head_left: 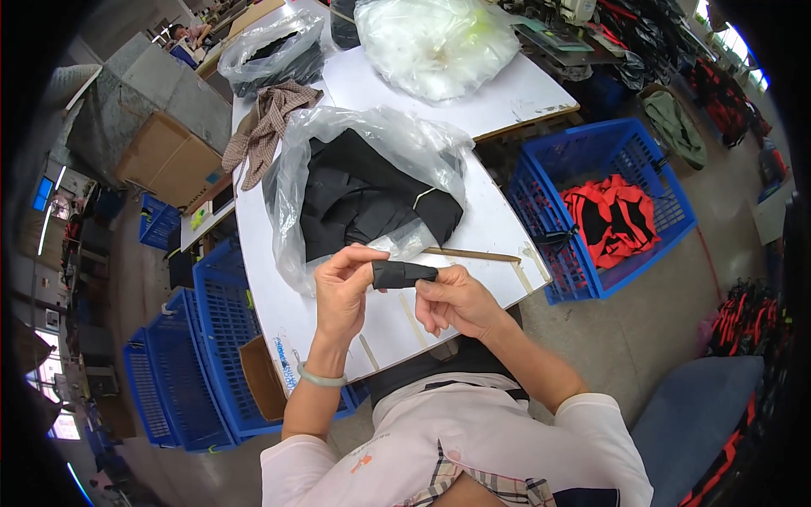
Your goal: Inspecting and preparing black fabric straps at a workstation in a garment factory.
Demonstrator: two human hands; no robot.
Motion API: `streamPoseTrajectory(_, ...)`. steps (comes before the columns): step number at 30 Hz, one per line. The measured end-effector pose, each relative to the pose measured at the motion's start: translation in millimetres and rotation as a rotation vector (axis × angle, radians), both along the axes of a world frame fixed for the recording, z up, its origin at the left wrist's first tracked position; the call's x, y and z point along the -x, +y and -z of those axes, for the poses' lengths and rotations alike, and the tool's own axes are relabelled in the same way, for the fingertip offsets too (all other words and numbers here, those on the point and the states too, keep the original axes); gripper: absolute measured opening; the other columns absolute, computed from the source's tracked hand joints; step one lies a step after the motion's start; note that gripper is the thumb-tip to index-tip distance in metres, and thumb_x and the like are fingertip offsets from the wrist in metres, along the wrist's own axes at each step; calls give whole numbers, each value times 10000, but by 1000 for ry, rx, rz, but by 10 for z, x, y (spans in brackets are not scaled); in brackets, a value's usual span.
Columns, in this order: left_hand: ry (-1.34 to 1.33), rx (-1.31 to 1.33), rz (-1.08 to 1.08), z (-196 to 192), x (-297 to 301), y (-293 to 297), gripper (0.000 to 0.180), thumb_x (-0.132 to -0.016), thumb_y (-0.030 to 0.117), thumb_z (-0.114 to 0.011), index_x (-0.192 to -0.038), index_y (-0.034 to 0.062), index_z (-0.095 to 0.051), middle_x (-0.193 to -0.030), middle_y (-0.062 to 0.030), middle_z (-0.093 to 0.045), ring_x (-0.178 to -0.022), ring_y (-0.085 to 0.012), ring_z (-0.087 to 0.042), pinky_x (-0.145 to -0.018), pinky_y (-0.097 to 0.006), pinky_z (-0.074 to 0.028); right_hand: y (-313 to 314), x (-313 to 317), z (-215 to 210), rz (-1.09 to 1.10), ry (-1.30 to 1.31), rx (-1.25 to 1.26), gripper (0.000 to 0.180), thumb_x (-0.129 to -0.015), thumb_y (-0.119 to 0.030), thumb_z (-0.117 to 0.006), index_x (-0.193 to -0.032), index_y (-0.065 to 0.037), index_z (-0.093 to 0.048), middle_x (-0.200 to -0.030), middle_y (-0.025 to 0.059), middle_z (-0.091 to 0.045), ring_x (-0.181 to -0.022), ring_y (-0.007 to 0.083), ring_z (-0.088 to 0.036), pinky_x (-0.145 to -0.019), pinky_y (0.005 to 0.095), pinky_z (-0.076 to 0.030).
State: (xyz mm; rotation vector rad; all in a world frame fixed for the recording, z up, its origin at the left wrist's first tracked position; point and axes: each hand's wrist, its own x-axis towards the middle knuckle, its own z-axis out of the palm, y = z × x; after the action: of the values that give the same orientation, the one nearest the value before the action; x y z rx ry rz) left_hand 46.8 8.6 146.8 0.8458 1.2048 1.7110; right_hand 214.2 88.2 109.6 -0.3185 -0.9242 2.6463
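Black strip (404,273) held over table (498,228), long way lying left to right. Left hand (342,291) pinches left end. Right hand (456,300) pinches right end. Both equally near.

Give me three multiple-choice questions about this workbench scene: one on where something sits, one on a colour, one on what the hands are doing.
1. Where do the red and black garments lie?
A. in a blue crate
B. on the white table
C. in a clear bag

2. What colour is the bracelet on the left wrist?
A. red
B. pale green
C. black

3. How is the small black fabric piece held?
A. lying loose on the table
B. by one hand only
C. pinched between both hands

Answers: A, they fill the blue crate; B, a pale green ring; C, left hand and right hand each grip an end.
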Motion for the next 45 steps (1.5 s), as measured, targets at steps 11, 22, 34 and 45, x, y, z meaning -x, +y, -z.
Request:
streamPoseTrajectory(11,-108,-179,199,120,-18,4,251,-833,31,-576,-1070,-39,-621,-1055,-138,-576,-961,-220,-583,-868,-304,-459,-154,-42,-33,-66,153,287,191,-959,-179,-465,-940,-5,-542,-544,133,-563,-314,121,-390,-348,253,-367)
streamPoseTrajectory(22,-406,-262,-8,195,-458,20,269,-922,273,-544,-778,46,-544,-734,-130,-639,-835,-284,-647,-1036,-473,-319,-298,-66,-39,-69,-42,-7,229,-951,-194,-489,-948,26,-555,-594,143,-600,-350,92,-455,-367,202,-396)
streamPoseTrajectory(34,-400,-193,-164,325,-519,-133,364,-965,305,-446,-738,27,-511,-710,-165,-626,-1035,-399,-584,-1082,-476,-262,-271,199,115,156,-259,-1124,208,-931,-178,-530,-999,-6,-624,-571,67,-587,-485,117,-554,-444,248,-418)
streamPoseTrajectory(45,-519,-352,15,390,-219,-165,367,-942,365,-481,-752,56,-537,-952,-193,-641,-1172,-420,-475,-1009,-531,-332,-159,396,-81,-153,-28,24,316,-950,-161,-481,-705,24,-555,-538,147,-578,-273,73,-350,-296,172,-300)
